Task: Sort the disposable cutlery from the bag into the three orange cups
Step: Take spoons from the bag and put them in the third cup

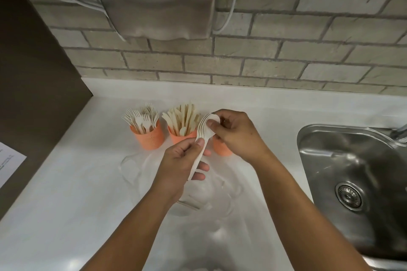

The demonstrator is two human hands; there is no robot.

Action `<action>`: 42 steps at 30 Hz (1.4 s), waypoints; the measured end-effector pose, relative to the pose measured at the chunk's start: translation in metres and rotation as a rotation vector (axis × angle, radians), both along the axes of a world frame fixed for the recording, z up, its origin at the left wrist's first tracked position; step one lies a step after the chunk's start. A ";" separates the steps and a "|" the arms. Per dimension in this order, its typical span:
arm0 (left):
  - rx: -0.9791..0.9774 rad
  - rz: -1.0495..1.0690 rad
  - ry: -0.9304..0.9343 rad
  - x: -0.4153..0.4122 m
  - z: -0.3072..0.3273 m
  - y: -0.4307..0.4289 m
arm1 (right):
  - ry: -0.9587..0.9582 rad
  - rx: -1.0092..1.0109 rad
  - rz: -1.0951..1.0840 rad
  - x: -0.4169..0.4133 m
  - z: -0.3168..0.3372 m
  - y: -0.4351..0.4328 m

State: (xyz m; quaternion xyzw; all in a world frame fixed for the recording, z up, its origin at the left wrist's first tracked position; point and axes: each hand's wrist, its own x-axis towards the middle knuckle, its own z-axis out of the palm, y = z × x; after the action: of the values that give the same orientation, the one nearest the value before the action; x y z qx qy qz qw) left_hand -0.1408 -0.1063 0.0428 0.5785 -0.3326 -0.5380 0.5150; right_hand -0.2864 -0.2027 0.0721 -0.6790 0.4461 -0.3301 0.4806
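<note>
Left hand (176, 161) grips the handles of the spoon stack (203, 131) (right hand (239, 133) pinches its bowls) near the back edge of the counter (66, 182).

Three orange cups stand upright in a row. The left cup (148, 138) holds pale forks (143, 117), tines up; the middle cup (179, 136) holds pale knives (184, 116); the right cup (221, 147) is mostly hidden. A nested stack of spoons (206, 126), white, tilts above them, with the left hand (178, 165) gripping the handles and the right hand (235, 132) pinching the bowls. The clear bag (132, 167) lies crumpled in front.

Your right hand (239, 136) and the spoons (206, 127) cover most of the third orange cup (221, 149); the paper (10, 160) is clipped by the left edge.
</note>
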 end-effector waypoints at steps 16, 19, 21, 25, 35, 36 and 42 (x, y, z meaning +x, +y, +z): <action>-0.004 0.132 0.010 0.012 -0.011 0.002 | -0.240 -0.108 -0.495 -0.020 0.012 -0.021; 0.009 0.151 0.019 0.016 -0.013 0.005 | -0.087 -0.328 -0.545 -0.037 0.020 -0.044; 0.017 0.145 0.005 0.015 -0.013 0.005 | 0.022 -0.452 -0.512 -0.041 0.019 -0.054; 0.020 0.127 -0.033 0.014 -0.012 0.002 | 0.148 -0.580 -0.391 -0.033 0.001 -0.068; 0.023 0.076 -0.066 0.016 -0.010 -0.001 | 0.527 -0.645 -0.135 -0.016 -0.057 -0.061; 0.022 0.073 -0.065 0.015 -0.010 0.000 | 0.524 -0.662 -0.159 -0.016 -0.059 -0.061; 0.017 0.057 -0.054 0.014 -0.010 -0.001 | 0.636 -0.723 -0.127 -0.016 -0.074 -0.061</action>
State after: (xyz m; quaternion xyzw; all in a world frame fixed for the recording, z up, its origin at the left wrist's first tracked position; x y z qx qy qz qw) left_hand -0.1265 -0.1070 0.0327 0.6063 -0.3251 -0.5101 0.5163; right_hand -0.3024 -0.2637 -0.0019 -0.8411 0.4683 -0.2686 0.0326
